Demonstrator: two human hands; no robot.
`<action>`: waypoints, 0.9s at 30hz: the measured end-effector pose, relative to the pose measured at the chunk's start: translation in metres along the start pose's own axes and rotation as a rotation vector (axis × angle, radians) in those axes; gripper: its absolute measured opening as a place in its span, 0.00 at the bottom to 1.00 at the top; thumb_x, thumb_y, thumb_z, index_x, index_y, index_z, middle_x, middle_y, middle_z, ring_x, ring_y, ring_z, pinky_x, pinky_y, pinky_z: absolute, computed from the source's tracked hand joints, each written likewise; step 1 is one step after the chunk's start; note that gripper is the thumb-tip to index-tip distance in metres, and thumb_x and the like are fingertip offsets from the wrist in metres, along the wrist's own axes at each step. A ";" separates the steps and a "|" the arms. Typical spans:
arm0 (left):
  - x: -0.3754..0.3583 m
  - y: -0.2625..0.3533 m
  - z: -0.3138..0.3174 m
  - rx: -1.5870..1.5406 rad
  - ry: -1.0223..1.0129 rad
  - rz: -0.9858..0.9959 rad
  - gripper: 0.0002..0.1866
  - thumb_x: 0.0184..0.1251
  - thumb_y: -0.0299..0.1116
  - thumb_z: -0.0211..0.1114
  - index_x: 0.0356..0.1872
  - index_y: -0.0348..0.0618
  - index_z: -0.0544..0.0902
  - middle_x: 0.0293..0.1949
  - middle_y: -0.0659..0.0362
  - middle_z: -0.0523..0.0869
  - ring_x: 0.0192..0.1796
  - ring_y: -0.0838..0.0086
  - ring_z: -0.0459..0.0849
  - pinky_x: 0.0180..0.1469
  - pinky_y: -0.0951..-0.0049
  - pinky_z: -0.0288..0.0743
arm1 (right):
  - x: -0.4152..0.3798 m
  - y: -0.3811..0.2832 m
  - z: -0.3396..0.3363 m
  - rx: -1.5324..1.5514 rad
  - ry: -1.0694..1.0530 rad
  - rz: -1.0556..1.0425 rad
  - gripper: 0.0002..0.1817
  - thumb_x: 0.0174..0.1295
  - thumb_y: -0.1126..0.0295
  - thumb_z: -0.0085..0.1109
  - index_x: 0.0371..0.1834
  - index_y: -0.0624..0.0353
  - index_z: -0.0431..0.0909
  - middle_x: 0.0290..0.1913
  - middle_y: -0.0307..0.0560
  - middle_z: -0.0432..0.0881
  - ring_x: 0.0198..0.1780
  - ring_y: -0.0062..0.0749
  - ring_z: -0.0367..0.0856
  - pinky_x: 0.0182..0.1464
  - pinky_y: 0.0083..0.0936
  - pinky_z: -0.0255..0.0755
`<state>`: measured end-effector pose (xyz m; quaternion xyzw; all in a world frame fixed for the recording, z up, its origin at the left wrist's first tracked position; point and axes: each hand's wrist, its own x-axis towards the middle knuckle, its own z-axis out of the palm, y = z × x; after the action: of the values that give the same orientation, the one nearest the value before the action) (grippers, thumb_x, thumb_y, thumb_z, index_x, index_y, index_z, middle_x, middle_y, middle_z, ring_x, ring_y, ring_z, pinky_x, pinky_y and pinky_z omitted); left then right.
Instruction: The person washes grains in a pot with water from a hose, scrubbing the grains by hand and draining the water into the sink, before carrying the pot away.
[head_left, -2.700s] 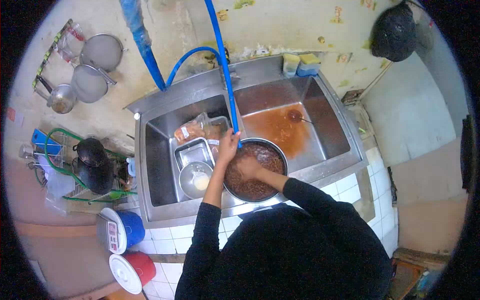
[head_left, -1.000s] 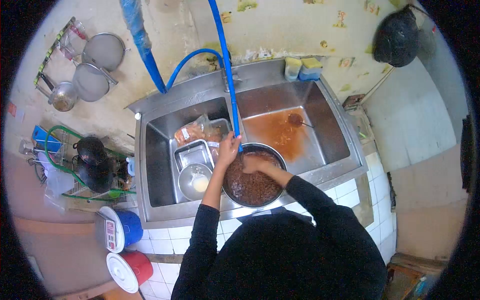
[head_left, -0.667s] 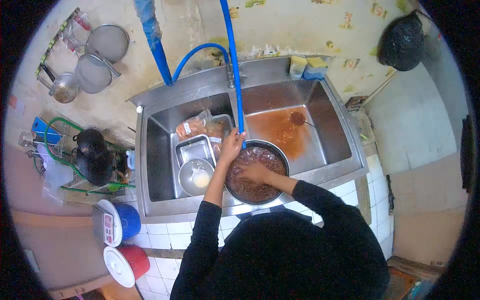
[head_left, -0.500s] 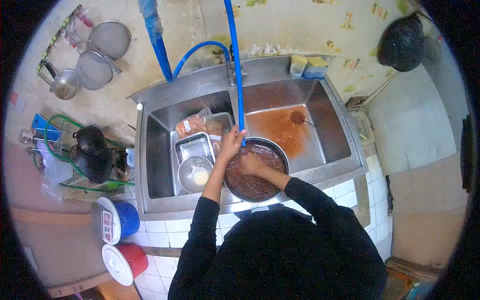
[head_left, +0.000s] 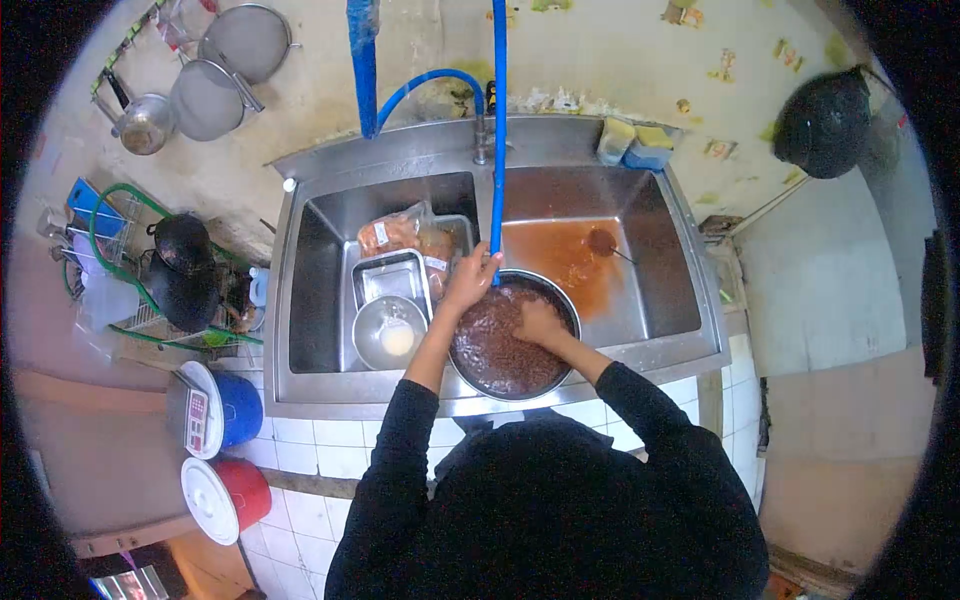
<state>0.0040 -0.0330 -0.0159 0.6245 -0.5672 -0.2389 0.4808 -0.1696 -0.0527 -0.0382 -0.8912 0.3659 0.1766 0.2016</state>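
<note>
Your left hand (head_left: 470, 282) stays clamped on the thin blue hose (head_left: 497, 140) at the round steel pot (head_left: 515, 335) of reddish-brown grains. Your right hand (head_left: 540, 322) has shifted rightward in the grains, seemingly loosely open, so the stirring continues.

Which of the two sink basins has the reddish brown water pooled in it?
The right basin of the steel double sink, beyond the big round pot of reddish grains. Its floor is stained rusty brown, while the left basin holds a steel tray, a bowl and bagged food.
</note>
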 end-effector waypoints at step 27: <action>0.002 0.013 0.001 0.019 0.015 -0.036 0.16 0.63 0.43 0.53 0.38 0.39 0.73 0.19 0.45 0.78 0.25 0.51 0.79 0.27 0.58 0.68 | 0.010 0.010 -0.048 0.057 -0.525 -0.661 0.41 0.34 0.69 0.62 0.60 0.52 0.61 0.61 0.56 0.62 0.63 0.47 0.59 0.63 0.40 0.54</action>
<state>-0.0021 -0.0338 -0.0047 0.6410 -0.5547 -0.2373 0.4746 -0.1619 -0.0891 -0.0040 -0.8795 0.0011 0.3131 0.3584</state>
